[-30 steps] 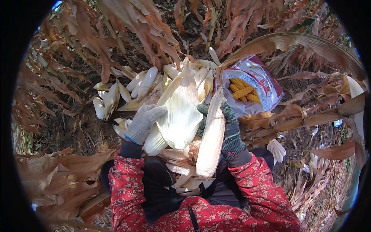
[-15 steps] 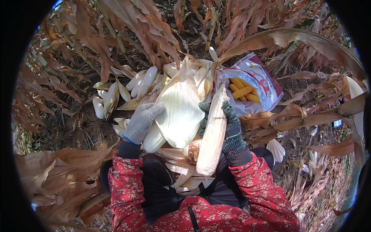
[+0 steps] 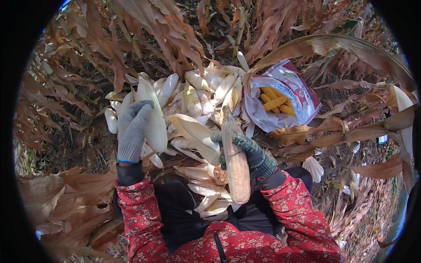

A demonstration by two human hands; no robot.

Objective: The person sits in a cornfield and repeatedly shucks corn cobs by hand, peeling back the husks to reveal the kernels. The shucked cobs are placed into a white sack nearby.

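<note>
My left hand [image 3: 133,131], in a grey knit glove, is closed at the edge of a broad pale corn husk leaf [image 3: 152,118] out to the left. In front of my lap, my right hand [image 3: 250,155], in a dark green patterned glove, wraps round an ear of corn [image 3: 238,168]. The ear is tilted nearly upright in the picture, with a thin layer of dry husk over it and a brownish tip pointing away from me. Another cream husk leaf [image 3: 199,136] curls beside the ear, touching or close to my right fingers.
A heap of husks and unshucked ears [image 3: 193,94] lies ahead. At its right sits an open white and red plastic bag [image 3: 263,120] with several yellow cobs [image 3: 275,103] inside. Loose husks [image 3: 204,190] lie between my knees. Dry corn stalks [image 3: 153,26] surround the spot, and a long leaf [image 3: 333,44] arches over the bag.
My left hand has moved left, carrying a husk leaf away from the ear. The ear in my right hand has shifted slightly left and shows less husk.
</note>
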